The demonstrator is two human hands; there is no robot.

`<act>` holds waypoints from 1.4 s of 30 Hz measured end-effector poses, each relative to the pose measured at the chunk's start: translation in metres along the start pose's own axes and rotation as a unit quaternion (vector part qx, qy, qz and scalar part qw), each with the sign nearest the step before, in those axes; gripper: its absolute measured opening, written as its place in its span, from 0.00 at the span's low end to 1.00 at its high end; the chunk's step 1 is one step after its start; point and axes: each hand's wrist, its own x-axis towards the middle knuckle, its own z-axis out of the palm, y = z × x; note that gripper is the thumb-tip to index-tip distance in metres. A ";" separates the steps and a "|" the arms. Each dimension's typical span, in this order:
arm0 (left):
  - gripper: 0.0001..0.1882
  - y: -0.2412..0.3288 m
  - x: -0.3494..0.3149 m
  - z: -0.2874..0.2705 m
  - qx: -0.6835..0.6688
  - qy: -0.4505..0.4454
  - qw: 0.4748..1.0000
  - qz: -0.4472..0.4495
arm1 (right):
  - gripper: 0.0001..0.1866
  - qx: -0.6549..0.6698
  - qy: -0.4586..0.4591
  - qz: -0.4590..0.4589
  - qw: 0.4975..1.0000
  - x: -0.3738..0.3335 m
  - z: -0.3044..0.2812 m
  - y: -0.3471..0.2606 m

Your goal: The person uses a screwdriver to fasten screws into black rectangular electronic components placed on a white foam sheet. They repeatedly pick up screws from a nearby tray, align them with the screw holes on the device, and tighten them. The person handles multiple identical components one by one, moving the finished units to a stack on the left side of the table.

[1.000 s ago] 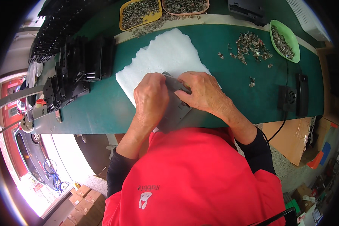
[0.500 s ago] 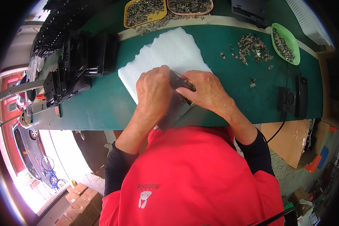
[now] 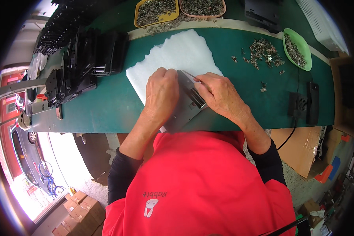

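Observation:
A dark grey flat panel (image 3: 180,114) with a black slotted recess lies tilted in front of me, partly over a white foam sheet (image 3: 185,49). My left hand (image 3: 161,92) is closed round the panel's left edge, its fingers curled near the far end. Between the thumb and fingers of my right hand (image 3: 222,94) is a thin, narrow tool (image 3: 191,76), its slim end reaching toward the panel's far corner. Most of that tool is hidden in the hand, so its exact kind does not show. The recess lies just left of my right thumb.
Loose small metal parts (image 3: 265,53) lie right of the foam, beside a green tray (image 3: 307,53) of more. Yellow (image 3: 172,16) and pink (image 3: 208,16) trays of parts stand at the back. Black housings (image 3: 82,59) are stacked left; a black corded device (image 3: 301,103) sits right.
My right hand has moved slightly right and turned, uncovering the panel's black recess. The thin tool's end now shows past the fingers. My left hand keeps its hold.

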 end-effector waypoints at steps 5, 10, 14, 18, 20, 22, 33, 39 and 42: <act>0.04 0.007 0.007 -0.005 0.072 -0.055 0.996 0.020 | 0.10 -0.017 -0.042 0.023 0.999 -0.005 -0.005 -0.006; 0.04 0.015 0.000 -0.007 0.091 -0.045 0.994 0.024 | 0.07 0.018 -0.031 0.027 0.999 -0.010 0.001 -0.004; 0.05 0.006 -0.011 0.005 0.020 0.038 0.999 0.021 | 0.06 0.012 -0.036 0.032 0.999 -0.010 -0.001 -0.006; 0.05 -0.002 -0.008 0.004 -0.023 0.029 0.999 0.008 | 0.06 0.014 -0.034 0.033 0.999 -0.012 0.001 -0.003; 0.05 0.000 -0.004 0.001 -0.002 0.002 1.000 0.009 | 0.06 0.013 -0.036 0.034 0.999 -0.011 0.000 -0.004; 0.05 0.005 0.003 -0.004 0.023 -0.039 0.999 0.007 | 0.07 0.007 -0.042 0.040 0.998 -0.010 -0.003 -0.008; 0.19 0.014 -0.033 0.018 0.058 0.074 0.995 0.042 | 0.06 0.003 -0.001 0.033 0.999 -0.015 0.003 -0.007; 0.26 0.017 -0.051 0.019 0.063 0.080 0.995 0.007 | 0.14 -0.027 0.013 -0.006 1.000 -0.019 -0.004 -0.029; 0.26 -0.001 -0.049 0.019 0.002 0.078 0.997 0.020 | 0.16 -0.064 -0.029 -0.006 0.997 -0.018 -0.009 -0.038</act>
